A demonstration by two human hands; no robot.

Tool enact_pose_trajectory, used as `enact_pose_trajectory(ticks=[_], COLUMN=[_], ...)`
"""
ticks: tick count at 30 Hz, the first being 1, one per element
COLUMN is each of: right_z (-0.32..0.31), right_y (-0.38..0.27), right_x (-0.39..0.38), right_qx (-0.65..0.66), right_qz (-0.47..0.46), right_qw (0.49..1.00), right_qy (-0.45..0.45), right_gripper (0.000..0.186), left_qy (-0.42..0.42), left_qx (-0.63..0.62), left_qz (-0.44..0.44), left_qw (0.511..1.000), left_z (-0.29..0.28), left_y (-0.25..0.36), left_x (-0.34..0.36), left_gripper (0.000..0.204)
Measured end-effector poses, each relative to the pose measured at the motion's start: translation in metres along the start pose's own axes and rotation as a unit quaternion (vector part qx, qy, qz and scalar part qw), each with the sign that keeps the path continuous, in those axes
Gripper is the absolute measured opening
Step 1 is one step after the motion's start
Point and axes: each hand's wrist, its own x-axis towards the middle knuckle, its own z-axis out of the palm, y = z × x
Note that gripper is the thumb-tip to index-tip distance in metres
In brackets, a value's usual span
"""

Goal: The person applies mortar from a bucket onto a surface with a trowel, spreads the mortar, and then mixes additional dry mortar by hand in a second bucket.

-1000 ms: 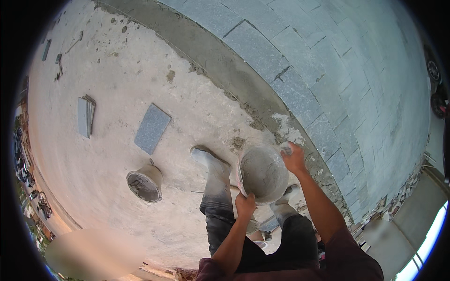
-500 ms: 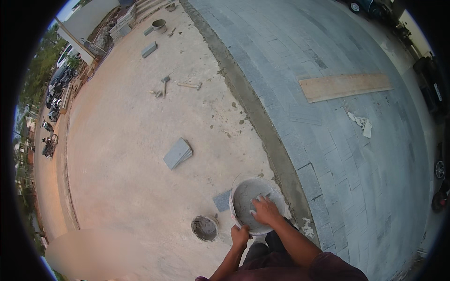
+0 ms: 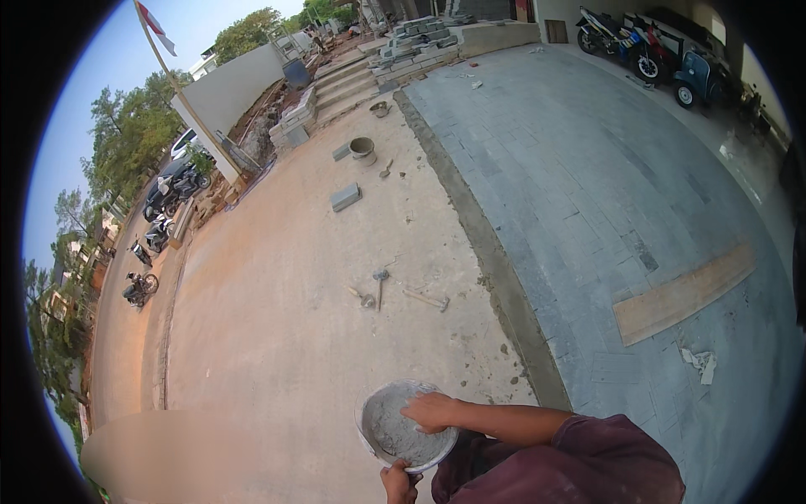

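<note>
A pale, round bucket (image 3: 363, 430) is tilted in front of my body, with grey mortar (image 3: 393, 424) inside. My left hand (image 3: 398, 482) is closed around its near rim. My right hand (image 3: 431, 412) reaches in over the right side, its fingers pointing down at the mortar and its thumb set apart; the fingertips are partly hidden. Beyond the bucket, two hammers lie on the concrete: one hammer (image 3: 379, 287) with a dark head, another hammer (image 3: 428, 298) with a light handle. Next to them is a trowel-like tool (image 3: 363, 296).
A wet mortar strip (image 3: 491, 269) divides the concrete from grey stone paving (image 3: 579, 193). On the paving lie a wooden board (image 3: 684, 294) and a crumpled white scrap (image 3: 699, 364). Farther off stand another bucket (image 3: 363, 151), a stone block (image 3: 345, 197), steps (image 3: 344, 88) and parked motorbikes (image 3: 600, 34).
My view has swung up and ahead, so the steps and sky show. The bucket and both hands have shifted left in view. The small mortar bucket and stacked slabs are out of sight.
</note>
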Motion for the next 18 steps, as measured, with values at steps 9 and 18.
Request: enact_pose_trajectory(ticks=[9, 18], right_z=[-0.161, -0.363], right_y=[0.214, 0.420], right_x=[0.257, 0.419], right_qx=[-0.076, -0.089], right_qz=[-0.039, 0.057], right_qw=[0.993, 0.992], right_qy=[-0.079, -0.076], right_gripper=[0.046, 0.054], left_qy=[0.020, -0.031], left_qx=[-0.023, 0.039], left_qz=[-0.023, -0.045], left_qw=[0.999, 0.998], left_z=[0.162, 0.365], left_y=[0.204, 0.418], left_x=[0.246, 0.438], left_gripper=[0.018, 0.018])
